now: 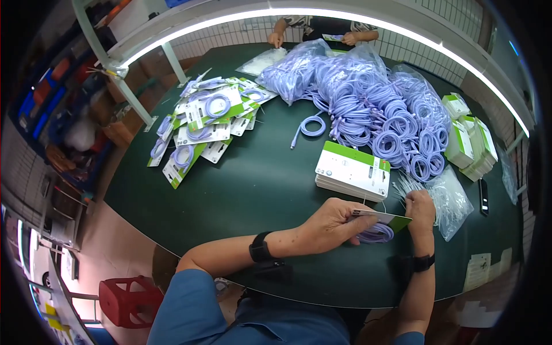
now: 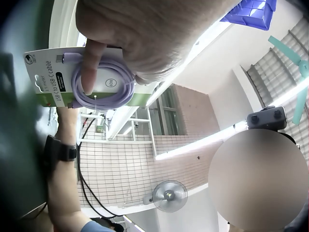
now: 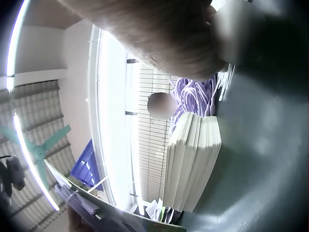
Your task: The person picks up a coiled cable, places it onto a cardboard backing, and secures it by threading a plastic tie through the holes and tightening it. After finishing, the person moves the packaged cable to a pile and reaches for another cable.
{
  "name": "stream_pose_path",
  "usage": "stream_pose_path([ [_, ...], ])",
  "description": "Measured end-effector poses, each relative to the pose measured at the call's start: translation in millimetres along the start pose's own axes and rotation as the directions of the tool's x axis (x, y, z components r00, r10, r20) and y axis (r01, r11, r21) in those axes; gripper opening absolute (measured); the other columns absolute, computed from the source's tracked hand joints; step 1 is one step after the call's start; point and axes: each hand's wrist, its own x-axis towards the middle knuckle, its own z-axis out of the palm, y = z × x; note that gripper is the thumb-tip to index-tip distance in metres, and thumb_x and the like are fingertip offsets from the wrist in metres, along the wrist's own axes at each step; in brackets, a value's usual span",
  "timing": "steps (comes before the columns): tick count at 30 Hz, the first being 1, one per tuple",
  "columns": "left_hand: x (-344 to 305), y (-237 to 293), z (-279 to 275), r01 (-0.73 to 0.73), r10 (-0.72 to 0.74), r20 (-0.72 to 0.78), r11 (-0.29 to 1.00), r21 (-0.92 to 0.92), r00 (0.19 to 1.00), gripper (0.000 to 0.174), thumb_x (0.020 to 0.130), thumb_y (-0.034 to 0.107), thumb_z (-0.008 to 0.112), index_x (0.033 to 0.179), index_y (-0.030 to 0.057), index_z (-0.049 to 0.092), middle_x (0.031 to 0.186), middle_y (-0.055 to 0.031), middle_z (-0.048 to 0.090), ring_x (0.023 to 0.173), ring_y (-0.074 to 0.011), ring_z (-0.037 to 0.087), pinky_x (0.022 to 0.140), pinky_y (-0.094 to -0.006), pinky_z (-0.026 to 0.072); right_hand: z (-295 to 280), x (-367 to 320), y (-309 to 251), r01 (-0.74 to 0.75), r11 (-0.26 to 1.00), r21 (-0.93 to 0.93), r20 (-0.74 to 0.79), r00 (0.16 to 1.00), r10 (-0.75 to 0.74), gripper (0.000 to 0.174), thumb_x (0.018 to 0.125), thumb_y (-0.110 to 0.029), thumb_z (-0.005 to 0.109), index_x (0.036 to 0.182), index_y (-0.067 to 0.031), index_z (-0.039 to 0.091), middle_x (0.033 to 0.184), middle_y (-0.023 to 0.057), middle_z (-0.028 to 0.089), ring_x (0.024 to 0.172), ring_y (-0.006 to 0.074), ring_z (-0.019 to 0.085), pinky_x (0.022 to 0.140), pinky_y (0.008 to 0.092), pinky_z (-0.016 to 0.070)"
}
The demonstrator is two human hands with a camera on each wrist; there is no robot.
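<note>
My left hand (image 1: pixel 330 225) grips a white and green packaging card (image 1: pixel 398 221) with a coiled lavender USB-C cable (image 1: pixel 379 233) on it. In the left wrist view, one finger lies across the coil (image 2: pixel 128 83), and the card's printing (image 2: pixel 57 79) reads USB-C to USB-C cable. A thin white tie shows at the coil's edge. Just right of the card, my right hand (image 1: pixel 421 208) reaches to a bunch of loose white cable ties (image 1: pixel 404 187). Its fingertips are partly hidden among them, and I cannot tell whether they pinch one.
A stack of cards (image 1: pixel 352 171) stands ahead of my hands. Beyond lies a heap of lavender cables (image 1: pixel 356 109), partly bagged, with one loose coil (image 1: pixel 312 126). Carded cables (image 1: pixel 201 123) pile up at left. Right are a clear bag (image 1: pixel 451 201), small boxes (image 1: pixel 468 146) and a phone (image 1: pixel 483 196). Another person's hands (image 1: pixel 349 38) are opposite.
</note>
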Motion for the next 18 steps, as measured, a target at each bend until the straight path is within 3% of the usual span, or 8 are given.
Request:
stream_pose_path([
  [5, -5, 14, 2, 0.04, -0.042, 0.043, 0.998, 0.04, 0.998, 0.029, 0.111, 0.015, 0.059, 0.13, -0.0023, 0.072, 0.11, -0.008, 0.076, 0.086, -0.0113, 0.07, 0.074, -0.0265, 0.0615, -14, 2, -10, 0.032, 0.99, 0.14, -0.091, 0.996, -0.02, 0.004, 0.088, -0.01, 0.072, 0.087, -0.0059, 0.074, 0.091, 0.0156, 0.069, 0.088, 0.0394, 0.068, 0.077, 0.0479, 0.0539],
  [7, -7, 19, 5, -0.072, 0.073, -0.008, 0.989, 0.127, 0.997, 0.028, 0.108, 0.007, 0.058, 0.129, -0.0038, 0.072, 0.112, -0.013, 0.077, 0.09, -0.0151, 0.073, 0.078, -0.0281, 0.0625, -18, 3, -15, -0.024, 0.987, 0.156, -0.117, 0.992, 0.042, 0.005, 0.089, -0.01, 0.071, 0.088, -0.0051, 0.074, 0.092, 0.0164, 0.07, 0.087, 0.04, 0.068, 0.076, 0.0483, 0.0538],
  [9, -9, 33, 3, -0.193, 0.192, 0.033, 0.937, 0.29, 0.981, 0.028, 0.105, 0.001, 0.056, 0.127, -0.0052, 0.073, 0.116, -0.0208, 0.077, 0.097, -0.0217, 0.076, 0.079, -0.0302, 0.0632, -14, 4, -7, -0.021, 0.987, 0.158, -0.16, 0.986, 0.047, 0.007, 0.09, -0.01, 0.07, 0.09, -0.0034, 0.073, 0.091, 0.0182, 0.07, 0.086, 0.0411, 0.069, 0.075, 0.049, 0.0536],
  [11, -9, 34, 3, -0.367, 0.374, 0.04, 0.878, 0.307, 0.927, 0.026, 0.105, 0.005, 0.06, 0.124, -0.005, 0.073, 0.118, -0.0265, 0.075, 0.102, -0.0305, 0.077, 0.087, -0.0373, 0.0633, -16, 4, -6, -0.018, 0.983, 0.184, -0.175, 0.983, 0.051, 0.008, 0.091, -0.009, 0.068, 0.092, -0.0018, 0.072, 0.088, 0.0197, 0.07, 0.086, 0.0418, 0.069, 0.075, 0.0499, 0.0536],
  [12, -8, 34, 1, -0.37, 0.369, 0.058, 0.887, 0.277, 0.928, 0.026, 0.105, 0.005, 0.06, 0.124, -0.005, 0.073, 0.118, -0.0265, 0.075, 0.102, -0.0305, 0.077, 0.087, -0.0373, 0.0633, -16, 4, -5, -0.046, 0.986, 0.161, -0.17, 0.983, 0.074, 0.008, 0.091, -0.009, 0.068, 0.092, -0.0018, 0.072, 0.088, 0.0197, 0.07, 0.086, 0.0418, 0.069, 0.075, 0.0499, 0.0536],
  [14, -8, 35, -3, -0.538, 0.56, 0.082, 0.73, 0.422, 0.825, 0.025, 0.105, 0.011, 0.064, 0.122, -0.0053, 0.073, 0.121, -0.0299, 0.074, 0.109, -0.0382, 0.076, 0.096, -0.0449, 0.0605, -13, 4, -3, -0.048, 0.974, 0.22, -0.189, 0.978, 0.091, 0.008, 0.093, -0.008, 0.068, 0.092, -0.0008, 0.071, 0.089, 0.0212, 0.072, 0.081, 0.0419, 0.069, 0.073, 0.0479, 0.0543],
  [15, -7, 36, -2, -0.538, 0.555, 0.088, 0.737, 0.409, 0.827, 0.025, 0.105, 0.011, 0.064, 0.122, -0.0053, 0.073, 0.121, -0.0299, 0.074, 0.109, -0.0382, 0.076, 0.096, -0.0449, 0.0605, -13, 4, -3, -0.063, 0.975, 0.213, -0.186, 0.977, 0.104, 0.008, 0.093, -0.008, 0.068, 0.092, -0.0008, 0.071, 0.089, 0.0212, 0.072, 0.081, 0.0419, 0.069, 0.073, 0.0479, 0.0543],
  [18, -4, 37, 1, -0.535, 0.607, 0.083, 0.618, 0.577, 0.791, 0.032, 0.089, 0.001, 0.079, 0.12, -0.003, 0.075, 0.12, -0.0221, 0.076, 0.116, -0.0394, 0.074, 0.1, -0.0446, 0.0594, -23, 8, -8, 0.004, 0.94, 0.342, -0.28, 0.955, 0.098, 0.006, 0.095, -0.006, 0.07, 0.092, 0.0, 0.07, 0.089, 0.0193, 0.073, 0.075, 0.035, 0.07, 0.07, 0.0422, 0.055],
])
